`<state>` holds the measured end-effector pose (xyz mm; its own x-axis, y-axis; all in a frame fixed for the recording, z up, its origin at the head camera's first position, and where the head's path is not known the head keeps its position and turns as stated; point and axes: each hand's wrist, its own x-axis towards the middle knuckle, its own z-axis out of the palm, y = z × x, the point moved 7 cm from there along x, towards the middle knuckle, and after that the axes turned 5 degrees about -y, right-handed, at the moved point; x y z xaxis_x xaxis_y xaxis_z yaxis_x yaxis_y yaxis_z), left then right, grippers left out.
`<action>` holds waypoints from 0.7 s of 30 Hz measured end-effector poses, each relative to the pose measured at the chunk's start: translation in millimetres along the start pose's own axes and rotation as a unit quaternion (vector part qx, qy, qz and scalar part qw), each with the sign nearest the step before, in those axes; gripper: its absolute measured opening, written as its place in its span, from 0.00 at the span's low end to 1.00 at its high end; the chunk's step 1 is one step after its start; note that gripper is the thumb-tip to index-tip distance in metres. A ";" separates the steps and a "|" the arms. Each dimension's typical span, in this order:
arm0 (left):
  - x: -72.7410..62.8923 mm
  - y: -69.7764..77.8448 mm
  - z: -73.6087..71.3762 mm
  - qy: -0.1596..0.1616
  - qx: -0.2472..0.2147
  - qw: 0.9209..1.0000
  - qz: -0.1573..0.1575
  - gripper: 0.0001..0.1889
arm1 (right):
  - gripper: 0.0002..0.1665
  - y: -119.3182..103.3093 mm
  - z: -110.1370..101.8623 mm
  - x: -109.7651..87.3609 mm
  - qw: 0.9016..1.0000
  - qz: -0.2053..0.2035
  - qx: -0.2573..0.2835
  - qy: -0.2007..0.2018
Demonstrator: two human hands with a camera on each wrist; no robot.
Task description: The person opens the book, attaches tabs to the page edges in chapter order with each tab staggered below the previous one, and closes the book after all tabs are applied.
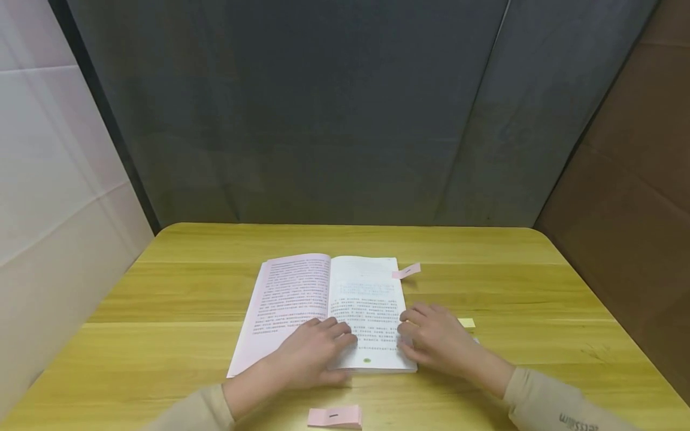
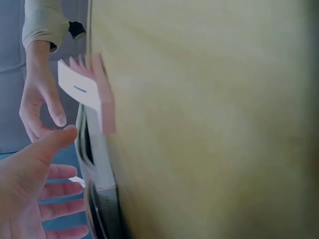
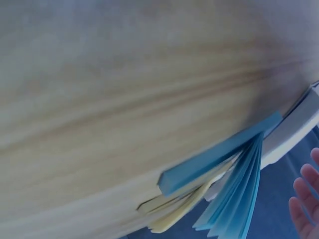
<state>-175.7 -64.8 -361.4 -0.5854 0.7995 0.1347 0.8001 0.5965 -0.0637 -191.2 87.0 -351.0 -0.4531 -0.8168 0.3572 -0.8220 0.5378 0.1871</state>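
An open book [image 1: 293, 299] lies with printed pages facing up; a pink sticky note [image 1: 406, 271] juts from the right page's upper outer edge. Over the lower inner part of the pages is my left hand [image 1: 312, 353], its fingers spread and relaxed in the left wrist view. My right hand [image 1: 439, 338] is at the right page's outer edge, fingers loosely bent; whether they touch the paper is unclear. Beside it, partly hidden in the head view, are a yellow sticky-note pad [image 3: 182, 211] and a blue sticky-note pad [image 3: 219, 154] with fanned sheets.
A pink sticky-note pad [image 1: 334, 416] with a short dark mark lies below the book, near the person. The wooden table [image 1: 178, 287] has rounded far corners. Behind it hangs a dark grey curtain [image 1: 323, 120], with a pale panel at left and a brown one at right.
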 end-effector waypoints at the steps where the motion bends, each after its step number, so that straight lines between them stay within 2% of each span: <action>1: -0.1 0.2 1.2 -0.001 -0.002 1.000 -0.001 0.26 | 0.11 -0.9 1.8 -0.6 1.000 0.000 0.006 -0.007; 7: -0.1 0.5 3.7 0.004 0.006 1.000 0.002 0.27 | 0.20 -6.5 8.2 -4.7 0.999 -0.014 0.027 -0.033; 12: -0.7 -0.6 3.5 0.007 0.014 1.000 0.003 0.25 | 0.23 -10.3 11.1 -6.8 0.998 -0.028 0.028 -0.047; 21: -3.2 -8.2 3.3 0.017 -0.024 1.000 -0.003 0.26 | 0.25 -10.2 16.6 -11.2 0.996 -0.024 0.028 -0.077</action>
<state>-180.8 -71.9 -364.6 -0.5858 0.7928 0.1679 0.8025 0.5964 -0.0161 -183.5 87.2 -372.1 -0.4565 -0.8660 0.2042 -0.8603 0.4881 0.1470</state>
